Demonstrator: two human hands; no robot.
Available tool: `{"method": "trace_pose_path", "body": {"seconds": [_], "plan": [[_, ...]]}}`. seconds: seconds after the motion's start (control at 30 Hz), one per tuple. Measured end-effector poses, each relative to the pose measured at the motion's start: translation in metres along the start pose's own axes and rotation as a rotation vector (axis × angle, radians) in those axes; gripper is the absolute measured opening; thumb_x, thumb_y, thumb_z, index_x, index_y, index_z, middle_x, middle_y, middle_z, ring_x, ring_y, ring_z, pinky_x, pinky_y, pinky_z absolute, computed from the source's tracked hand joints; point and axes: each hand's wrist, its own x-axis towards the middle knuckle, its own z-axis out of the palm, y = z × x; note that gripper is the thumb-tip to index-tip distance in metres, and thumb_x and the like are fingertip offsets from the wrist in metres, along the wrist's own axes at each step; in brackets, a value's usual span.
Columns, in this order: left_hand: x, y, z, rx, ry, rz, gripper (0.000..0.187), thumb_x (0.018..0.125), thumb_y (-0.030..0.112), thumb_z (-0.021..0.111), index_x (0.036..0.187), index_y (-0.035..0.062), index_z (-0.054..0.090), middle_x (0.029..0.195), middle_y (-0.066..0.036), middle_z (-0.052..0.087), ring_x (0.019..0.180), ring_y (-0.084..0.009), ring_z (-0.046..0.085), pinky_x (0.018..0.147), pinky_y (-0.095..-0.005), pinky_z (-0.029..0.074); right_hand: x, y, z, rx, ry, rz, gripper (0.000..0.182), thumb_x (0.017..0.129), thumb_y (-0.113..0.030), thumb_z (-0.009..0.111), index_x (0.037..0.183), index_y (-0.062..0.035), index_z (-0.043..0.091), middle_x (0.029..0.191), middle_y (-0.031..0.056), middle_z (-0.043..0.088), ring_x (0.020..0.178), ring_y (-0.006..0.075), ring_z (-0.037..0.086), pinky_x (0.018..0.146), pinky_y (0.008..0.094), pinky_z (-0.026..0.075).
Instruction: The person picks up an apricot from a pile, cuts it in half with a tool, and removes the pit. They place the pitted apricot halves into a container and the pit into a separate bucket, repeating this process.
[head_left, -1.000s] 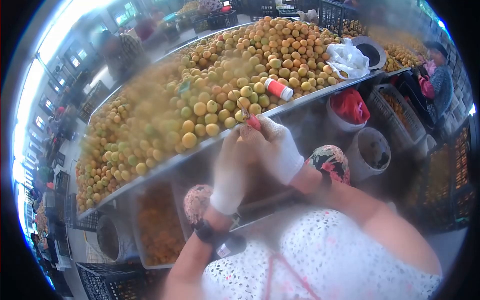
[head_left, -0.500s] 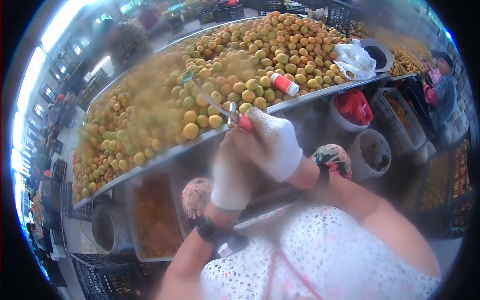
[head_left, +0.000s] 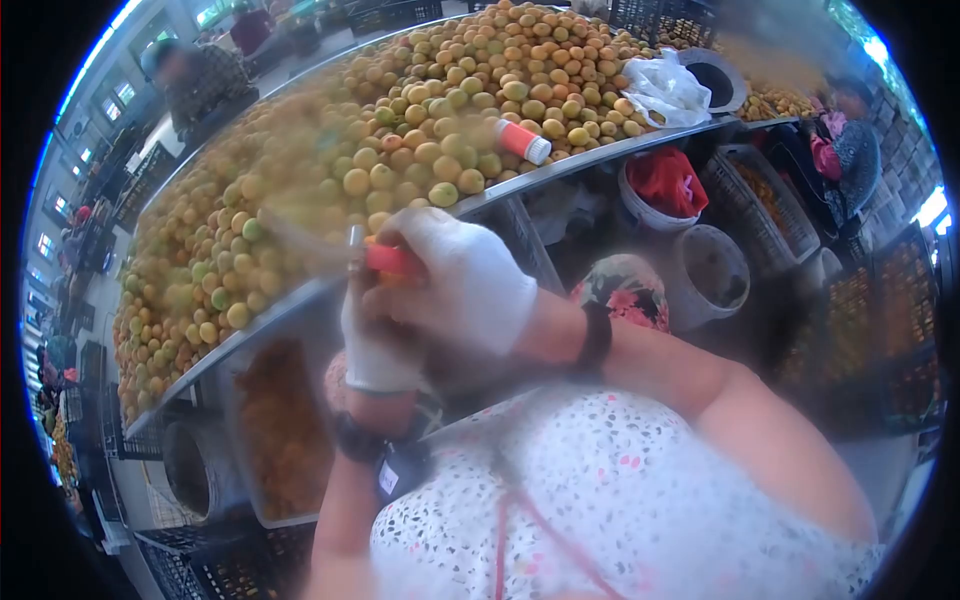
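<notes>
My right hand (head_left: 455, 280), in a white glove, is closed around a red-handled tool (head_left: 395, 262) with a short metal end. A blurred pale strip reaches from its metal end out over the fruit. My left hand (head_left: 378, 345), also gloved, is curled close below and partly behind the right one. What its fingers hold is hidden, though a bit of orange shows beside the red handle. Both hands are just in front of the table's metal edge, by a heap of round yellow-orange fruit (head_left: 440, 150).
On the fruit lie a red-and-white tube (head_left: 523, 141) and a white plastic bag (head_left: 668, 90). Below the table edge stand a bucket with red cloth (head_left: 665, 190), a white bucket (head_left: 712, 275) and a tub of orange pieces (head_left: 285, 430). Another person (head_left: 850, 160) sits at right.
Both hands and the red-handled tool have moved left and slightly down in view. The camera has also shifted. The curved strip with a green end, plain before, is now a blur.
</notes>
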Motion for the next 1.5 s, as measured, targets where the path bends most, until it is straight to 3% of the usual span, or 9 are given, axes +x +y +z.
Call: {"method": "trace_pose_path", "body": {"seconds": [0.17,0.2,0.3,0.47,0.63,0.73,1.27,1.37,1.5], "plan": [[-0.008,0.0,0.007,0.203,0.098,0.137,0.044,0.088,0.001,0.07,0.128,-0.0041,0.054,0.105,-0.01,0.065,0.098,-0.0173,0.065,0.081,-0.0348,0.056,0.006,0.009,-0.027,0.313,0.17,0.057,0.018,0.09,-0.017,0.072,0.095,-0.0031,0.061,0.078,0.0164,0.063,0.073,0.0345,0.065,0.065,0.0365,0.051],[-0.004,-0.001,0.009,0.37,0.04,0.213,0.043,0.099,0.054,0.056,0.108,0.0114,0.057,0.091,-0.012,0.063,0.069,-0.02,0.057,0.051,-0.0281,0.041,0.004,0.01,-0.034,0.309,0.179,0.061,0.018,0.09,-0.017,0.072,0.095,-0.0031,0.061,0.078,0.0164,0.063,0.073,0.0345,0.065,0.065,0.0365,0.051],[-0.02,0.017,0.037,0.108,-0.109,-0.088,0.045,0.099,0.055,0.054,0.108,0.0115,0.057,0.089,-0.012,0.062,0.065,-0.0197,0.056,0.048,-0.0264,0.038,0.001,0.008,-0.045,0.164,0.122,0.107,0.021,0.093,-0.02,0.072,0.098,-0.0018,0.064,0.08,0.015,0.065,0.076,0.0252,0.068,0.068,0.0331,0.051],[-0.02,0.006,0.029,0.394,-0.039,0.077,0.047,0.099,0.056,0.054,0.109,0.0102,0.056,0.089,-0.01,0.063,0.061,-0.0175,0.056,0.046,-0.0241,0.037,0.002,-0.014,-0.047,0.682,0.18,0.111,0.023,0.093,-0.02,0.077,0.099,0.0005,0.07,0.085,0.0059,0.069,0.08,0.0093,0.063,0.068,0.0265,0.05],[-0.023,0.008,0.039,0.342,-0.149,-0.032,0.047,0.099,0.055,0.056,0.109,0.0093,0.056,0.084,-0.008,0.064,0.063,-0.0148,0.06,0.047,-0.0233,0.039,-0.001,-0.007,-0.037,0.784,0.203,0.208,0.019,0.093,-0.017,0.076,0.097,0.0013,0.07,0.081,0.0042,0.069,0.078,0.0079,0.062,0.067,0.0241,0.05],[-0.016,-0.007,0.031,0.333,0.226,0.181,0.046,0.099,0.054,0.056,0.111,0.0099,0.057,0.083,-0.007,0.064,0.064,-0.0149,0.062,0.049,-0.0227,0.041,-0.003,-0.008,-0.04,0.764,0.151,0.26,0.016,0.098,-0.017,0.067,0.095,-0.0008,0.068,0.085,0.0035,0.067,0.08,0.0086,0.06,0.069,0.0249,0.048],[-0.033,0.006,0.065,0.44,-0.023,0.051,0.046,0.103,0.049,0.053,0.126,0.0091,0.056,0.091,-0.006,0.063,0.071,-0.014,0.059,0.051,-0.0217,0.041,-0.004,-0.005,-0.045,1.087,0.113,0.407,0.027,0.103,-0.02,0.052,0.083,-0.0038,0.062,0.079,0.0051,0.065,0.059,0.0082,0.054,0.05,0.0212,0.038],[-0.04,0.006,0.072,0.37,0.026,0.016,0.046,0.103,0.049,0.052,0.121,0.0076,0.056,0.085,-0.007,0.061,0.066,-0.014,0.057,0.05,-0.0223,0.039,-0.01,0.008,-0.041,0.746,0.067,0.256,0.011,0.09,0.004,0.058,0.086,-0.003,0.05,0.086,0.0079,0.063,0.085,0.0164,0.063,0.077,0.0293,0.05],[-0.035,0.006,0.054,0.344,-0.115,-0.067,0.048,0.103,0.053,0.048,0.113,0.0056,0.054,0.078,-0.006,0.056,0.056,-0.013,0.05,0.049,-0.0237,0.036,-0.008,0.017,-0.036,0.979,0.052,0.401,0.011,0.094,-0.008,0.056,0.085,-0.0052,0.052,0.087,0.008,0.064,0.076,0.0152,0.059,0.067,0.0274,0.046]]}}
